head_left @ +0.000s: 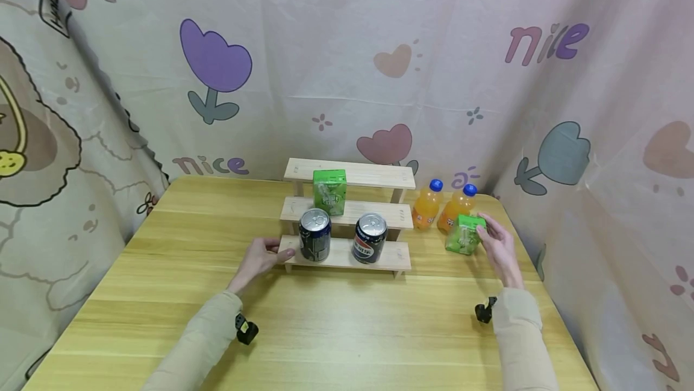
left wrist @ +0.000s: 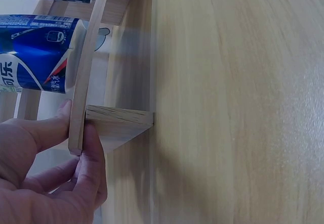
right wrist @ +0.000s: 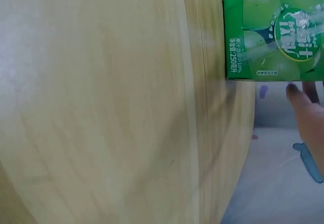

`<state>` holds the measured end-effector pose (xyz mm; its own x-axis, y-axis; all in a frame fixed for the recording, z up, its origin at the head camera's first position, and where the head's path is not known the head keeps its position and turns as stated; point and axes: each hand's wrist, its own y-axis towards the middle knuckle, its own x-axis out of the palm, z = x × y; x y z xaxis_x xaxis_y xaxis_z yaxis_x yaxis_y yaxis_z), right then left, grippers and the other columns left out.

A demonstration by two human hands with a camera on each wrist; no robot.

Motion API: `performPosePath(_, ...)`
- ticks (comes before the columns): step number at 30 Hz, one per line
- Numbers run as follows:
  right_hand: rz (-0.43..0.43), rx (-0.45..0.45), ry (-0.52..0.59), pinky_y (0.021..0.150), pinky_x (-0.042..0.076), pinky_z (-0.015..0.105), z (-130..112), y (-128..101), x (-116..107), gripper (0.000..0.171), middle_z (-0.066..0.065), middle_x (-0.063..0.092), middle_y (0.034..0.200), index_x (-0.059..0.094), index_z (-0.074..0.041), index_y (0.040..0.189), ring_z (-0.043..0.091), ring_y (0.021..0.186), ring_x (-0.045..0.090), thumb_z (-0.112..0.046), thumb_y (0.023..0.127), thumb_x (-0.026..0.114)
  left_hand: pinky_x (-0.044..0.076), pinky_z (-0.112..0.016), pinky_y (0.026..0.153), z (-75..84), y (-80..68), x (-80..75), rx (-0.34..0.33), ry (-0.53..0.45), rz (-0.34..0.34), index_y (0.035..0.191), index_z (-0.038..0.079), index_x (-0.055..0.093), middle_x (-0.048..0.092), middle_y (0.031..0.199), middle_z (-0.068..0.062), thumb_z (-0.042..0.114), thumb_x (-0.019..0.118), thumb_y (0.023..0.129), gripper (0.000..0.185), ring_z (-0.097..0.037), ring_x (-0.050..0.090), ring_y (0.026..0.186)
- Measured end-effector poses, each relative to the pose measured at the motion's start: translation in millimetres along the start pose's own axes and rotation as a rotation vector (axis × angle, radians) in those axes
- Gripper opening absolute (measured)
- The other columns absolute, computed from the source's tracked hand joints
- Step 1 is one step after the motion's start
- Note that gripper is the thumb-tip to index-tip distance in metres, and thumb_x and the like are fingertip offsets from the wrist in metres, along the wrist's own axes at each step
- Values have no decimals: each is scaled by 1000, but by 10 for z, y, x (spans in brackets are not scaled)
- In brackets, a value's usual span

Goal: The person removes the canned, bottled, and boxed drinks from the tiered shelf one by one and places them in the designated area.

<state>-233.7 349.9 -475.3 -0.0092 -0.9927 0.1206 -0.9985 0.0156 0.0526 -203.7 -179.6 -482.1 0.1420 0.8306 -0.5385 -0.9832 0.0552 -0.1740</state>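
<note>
My left hand (head_left: 262, 256) pinches the left end of the lowest board of a three-step wooden shelf (head_left: 338, 258). In the left wrist view, the thumb lies on top of that board and the fingers curl beneath it. Two dark blue Pepsi cans (head_left: 315, 235) (head_left: 370, 238) stand on this step. On the middle step is a green juice box (head_left: 329, 191). Another green juice box (head_left: 464, 235) stands on the table to the right. Beside its right side is my right hand (head_left: 500, 247), thumb and fingertips right at the carton's edge in the right wrist view, not wrapped round it.
Two orange drink bottles (head_left: 427, 205) (head_left: 457, 208) with blue caps stand between the shelf and the right-hand juice box, slightly behind it. The wooden table (head_left: 347, 331) meets a printed curtain (head_left: 325, 78) at the back and sides.
</note>
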Motion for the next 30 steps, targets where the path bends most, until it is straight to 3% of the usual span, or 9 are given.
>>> performPosePath(4, 100, -28, -97, 93, 37, 9, -41, 4, 76, 56, 12, 33, 140, 26, -1, 137, 4, 113, 42, -10, 89, 52, 51, -28, 68, 10, -14, -3, -13, -6, -7, 111, -3, 57, 65, 97, -18, 31, 67, 77, 49, -18, 60, 80)
performPosePath(8, 265, -97, -192, 109, 26, 27, -97, 49, 164, 52, 6, 48, 128, 39, -5, 132, 19, 120, 39, -9, 84, 59, 51, -27, 67, 10, -18, -3, -22, -12, -10, 111, -4, 57, 65, 97, -18, 30, 67, 78, 49, -17, 60, 79)
performPosePath(11, 350, -159, -265, 109, 24, 40, -169, 75, 240, 46, 7, 51, 125, 47, -6, 126, 24, 120, 39, -11, 83, 61, 50, -26, 66, 10, -11, -2, -23, -19, -7, 110, -4, 58, 65, 96, -18, 30, 68, 77, 48, -17, 60, 78)
performPosePath(15, 402, -215, -336, 97, 36, 29, -287, 89, 363, 40, 9, 52, 123, 52, -8, 121, 25, 115, 44, -14, 83, 62, 50, -25, 65, 12, -3, -2, -18, -21, -8, 109, -5, 58, 65, 95, -18, 31, 68, 77, 49, -16, 60, 77)
performPosePath(19, 373, -276, -329, 85, 40, 13, -434, 89, 521, 40, 12, 54, 120, 53, -6, 120, 25, 110, 48, -14, 82, 63, 50, -25, 65, 19, 7, 8, -18, -19, -8, 108, -4, 58, 65, 94, -17, 31, 68, 77, 48, -16, 60, 76)
performPosePath(22, 310, -323, -335, 85, 42, 13, -566, 85, 695, 41, 14, 55, 117, 51, -2, 120, 22, 107, 50, -13, 82, 63, 50, -27, 66, 22, 5, 8, -8, -16, -16, 109, -4, 58, 65, 94, -17, 31, 68, 77, 48, -16, 60, 76)
performPosePath(26, 181, -361, -390, 95, 42, 29, -733, 101, 977, 43, 15, 55, 116, 49, -1, 121, 16, 104, 52, -11, 82, 63, 50, -27, 67, 26, 2, 4, -9, -16, -18, 109, -3, 58, 65, 95, -17, 31, 67, 77, 47, -17, 59, 77)
performPosePath(30, 16, -376, -457, 101, 36, 44, -885, 149, 1307, 47, 18, 52, 121, 46, 0, 124, 22, 110, 50, -14, 82, 63, 50, -26, 66, 16, 4, 0, -12, -6, -14, 109, -2, 59, 65, 95, -16, 32, 67, 77, 47, -16, 59, 77)
